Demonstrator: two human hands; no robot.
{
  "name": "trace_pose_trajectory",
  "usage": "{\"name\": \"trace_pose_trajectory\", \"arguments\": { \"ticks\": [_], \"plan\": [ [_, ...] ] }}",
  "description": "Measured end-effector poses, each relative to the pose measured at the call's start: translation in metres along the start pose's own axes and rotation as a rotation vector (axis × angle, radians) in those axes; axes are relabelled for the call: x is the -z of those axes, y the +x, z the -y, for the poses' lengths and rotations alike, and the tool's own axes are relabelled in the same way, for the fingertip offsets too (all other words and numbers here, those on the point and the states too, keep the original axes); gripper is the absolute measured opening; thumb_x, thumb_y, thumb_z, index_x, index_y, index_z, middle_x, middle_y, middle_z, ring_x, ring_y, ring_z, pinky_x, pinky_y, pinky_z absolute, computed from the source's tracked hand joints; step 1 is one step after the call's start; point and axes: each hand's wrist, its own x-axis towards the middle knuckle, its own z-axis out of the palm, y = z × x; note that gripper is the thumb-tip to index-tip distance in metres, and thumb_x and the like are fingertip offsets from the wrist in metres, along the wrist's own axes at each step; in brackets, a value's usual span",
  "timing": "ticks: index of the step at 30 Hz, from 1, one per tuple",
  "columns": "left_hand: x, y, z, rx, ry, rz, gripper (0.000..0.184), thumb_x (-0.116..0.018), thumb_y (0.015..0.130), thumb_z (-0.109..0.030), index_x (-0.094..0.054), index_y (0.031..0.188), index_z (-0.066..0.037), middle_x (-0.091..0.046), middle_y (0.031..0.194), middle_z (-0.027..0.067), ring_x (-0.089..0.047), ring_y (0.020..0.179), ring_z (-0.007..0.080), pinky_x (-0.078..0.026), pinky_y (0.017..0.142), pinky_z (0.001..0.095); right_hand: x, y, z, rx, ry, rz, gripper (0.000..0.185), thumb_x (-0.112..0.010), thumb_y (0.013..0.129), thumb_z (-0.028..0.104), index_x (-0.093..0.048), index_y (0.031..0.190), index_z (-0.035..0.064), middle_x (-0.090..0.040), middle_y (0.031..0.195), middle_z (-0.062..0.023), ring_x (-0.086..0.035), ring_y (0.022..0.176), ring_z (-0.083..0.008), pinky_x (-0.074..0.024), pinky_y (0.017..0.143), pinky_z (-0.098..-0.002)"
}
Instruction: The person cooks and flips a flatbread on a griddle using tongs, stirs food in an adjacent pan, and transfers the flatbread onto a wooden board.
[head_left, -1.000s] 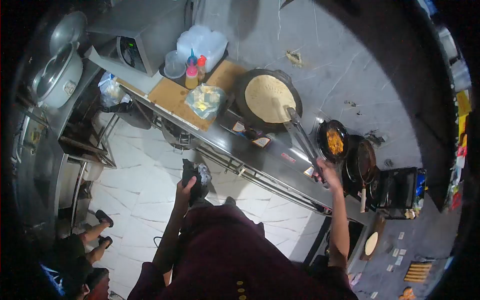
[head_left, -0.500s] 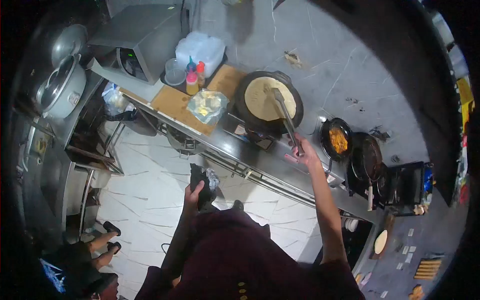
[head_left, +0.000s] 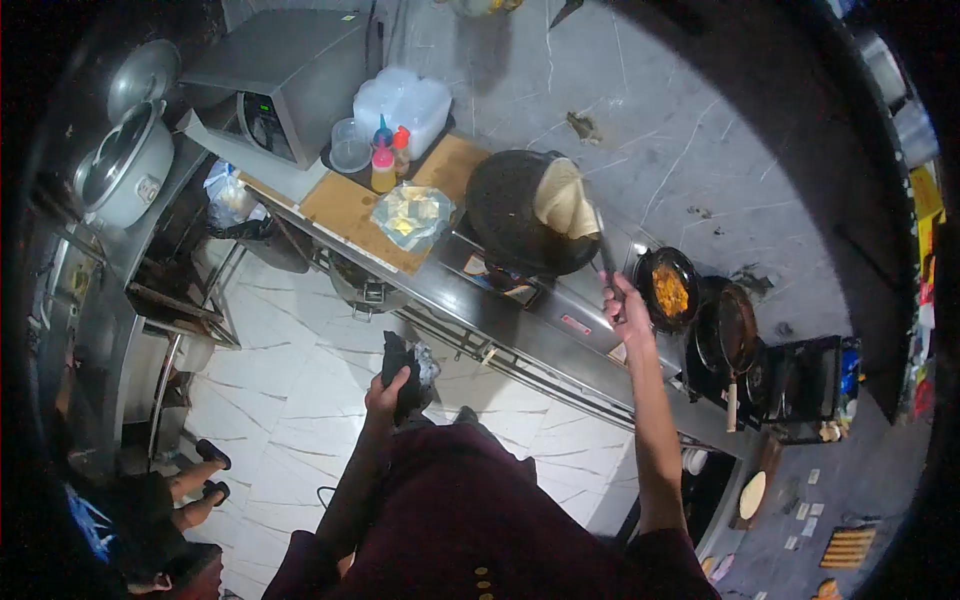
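My right hand (head_left: 627, 312) is closed around the handle of metal tongs (head_left: 607, 252). Their far end meets a pale round flatbread (head_left: 566, 200), which is lifted and folded over at the right side of a large black pan (head_left: 505, 225). The pan's dark inner surface shows to the left of the bread. Low in front of my body, my left hand (head_left: 385, 393) grips a bunched black cloth (head_left: 398, 372), with a crumpled grey-white part on its right side. A smaller black pan with orange food (head_left: 670, 285) stands just right of my right hand.
Left of the large pan are a foil sheet with yellow pieces (head_left: 412, 216), squeeze bottles (head_left: 384, 170), clear containers (head_left: 402, 105) and a microwave (head_left: 275, 85). Further right sits a handled pan (head_left: 728, 330). Another person (head_left: 140, 520) is at the lower left.
The flatbread lay flat across the large pan; now it is raised and folded toward the right side. My right hand and the tongs have shifted slightly right. The left hand is nearly unmoved.
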Motion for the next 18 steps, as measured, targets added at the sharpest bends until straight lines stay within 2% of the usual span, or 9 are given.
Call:
{"name": "trace_pose_trajectory", "arguments": {
  "ticks": [3,5,9,10,11,13,14,17,18],
  "plan": [
    [-0.003,0.003,0.001,-0.058,-0.128,0.076,0.03,-0.059,0.09,-0.029,-0.059,0.099,-0.001,-0.061,0.082,0.0047,-0.059,0.068,0.0142,-0.048,0.06,0.0275,-0.011,-0.016,0.021,0.178,-0.147,-0.134,0.025,-0.052,0.095,0.031,-0.062,0.1,0.008,-0.048,0.062,0.0036,-0.04,0.044,-0.0022,-0.0301,0.037,-0.0171],
    [0.002,0.008,0.009,-0.017,-0.075,0.013,0.029,-0.06,0.09,-0.028,-0.059,0.1,-0.001,-0.061,0.083,0.0046,-0.06,0.07,0.0144,-0.048,0.062,0.0277,-0.016,-0.02,0.026,0.372,-0.328,-0.188,0.024,-0.053,0.094,0.029,-0.064,0.099,0.008,-0.049,0.06,0.0035,-0.041,0.046,-0.0021,-0.03,0.038,-0.0185],
    [0.008,0.01,0.013,0.03,-0.011,-0.029,0.028,-0.06,0.09,-0.027,-0.059,0.101,-0.001,-0.062,0.085,0.0044,-0.06,0.073,0.0144,-0.048,0.065,0.0275,-0.018,-0.019,0.019,1.03,-1.39,-0.595,0.024,-0.061,0.088,0.026,-0.065,0.094,0.0025,-0.057,0.06,-0.0125,-0.059,0.053,-0.0279,-0.0459,0.047,-0.0347],
    [0.006,0.009,0.012,0.024,-0.025,-0.017,0.029,-0.06,0.09,-0.027,-0.059,0.101,-0.001,-0.062,0.084,0.0043,-0.06,0.073,0.0143,-0.048,0.065,0.0274,-0.021,-0.021,0.012,1.046,-1.543,-0.675,0.025,-0.065,0.083,0.024,-0.066,0.089,-0.0006,-0.062,0.073,-0.0204,-0.063,0.066,-0.0388,-0.0507,0.058,-0.0438],
    [0.006,0.007,0.011,0.017,-0.037,-0.005,0.029,-0.06,0.09,-0.027,-0.059,0.101,-0.001,-0.062,0.084,0.0042,-0.06,0.073,0.0141,-0.048,0.065,0.0273,-0.025,-0.022,0.004,0.994,-1.648,-0.65,0.026,-0.065,0.083,0.024,-0.064,0.099,0.0034,-0.062,0.076,-0.0191,-0.063,0.067,-0.038,-0.0508,0.059,-0.0435],
    [0.005,0.005,0.006,0.009,-0.017,-0.004,0.029,-0.06,0.09,-0.028,-0.06,0.101,-0.001,-0.062,0.084,0.0042,-0.06,0.073,0.014,-0.048,0.065,0.0272,-0.023,-0.022,-0.014,0.882,-1.852,-0.594,0.039,-0.065,0.082,0.023,-0.06,0.119,0.0115,-0.062,0.081,-0.0166,-0.063,0.068,-0.0362,-0.0511,0.061,-0.0429],
    [0.006,0.004,0.005,0.008,0.015,-0.015,0.029,-0.06,0.09,-0.029,-0.06,0.101,-0.001,-0.062,0.084,0.0042,-0.06,0.073,0.014,-0.048,0.066,0.0272,-0.008,-0.012,-0.03,0.768,-1.936,-0.549,0.042,-0.066,0.08,0.02,-0.058,0.121,0.0121,-0.061,0.089,-0.0164,-0.063,0.07,-0.0344,-0.0512,0.062,-0.0442],
    [-0.001,-0.013,-0.025,-0.014,-0.045,0.053,0.031,-0.06,0.09,-0.03,-0.06,0.101,-0.002,-0.063,0.086,0.0042,-0.06,0.074,0.014,-0.048,0.067,0.0273,-0.019,-0.037,-0.041,0.815,-1.915,-0.523,0.046,-0.066,0.079,0.022,-0.055,0.123,0.0133,-0.062,0.086,-0.0147,-0.064,0.066,-0.034,-0.053,0.059,-0.0435],
    [-0.004,-0.02,-0.035,-0.023,-0.094,0.091,0.031,-0.059,0.09,-0.031,-0.06,0.101,-0.002,-0.063,0.086,0.0043,-0.061,0.075,0.0139,-0.048,0.067,0.0273,-0.019,-0.042,-0.04,0.787,-1.927,-0.534,0.045,-0.066,0.08,0.022,-0.056,0.123,0.0131,-0.063,0.092,-0.0131,-0.065,0.067,-0.0329,-0.0531,0.059,-0.0424]
  ]
}}
